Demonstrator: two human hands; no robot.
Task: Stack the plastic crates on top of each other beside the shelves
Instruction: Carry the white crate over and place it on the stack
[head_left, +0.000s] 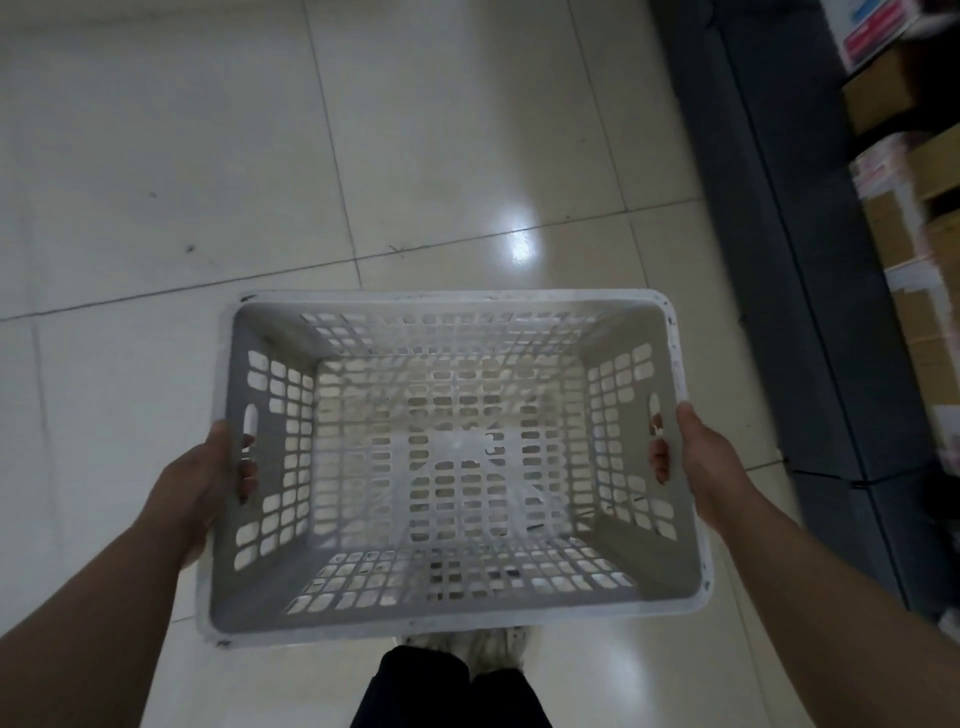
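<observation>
A grey plastic crate (452, 301) with perforated walls and bottom hangs in the air in front of me, open side up and empty. My left hand (205, 475) grips its left end, fingers hooked through the handle slot. My right hand (698, 457) grips the right end the same way. The tiled floor shows through the crate's holes. No other crate is in view.
Shelves (914, 218) with cardboard boxes run along the right edge, above a dark grey base (779, 260). Glossy white floor tiles (208, 156) spread ahead and to the left. My legs and shoes (467, 654) show below the crate.
</observation>
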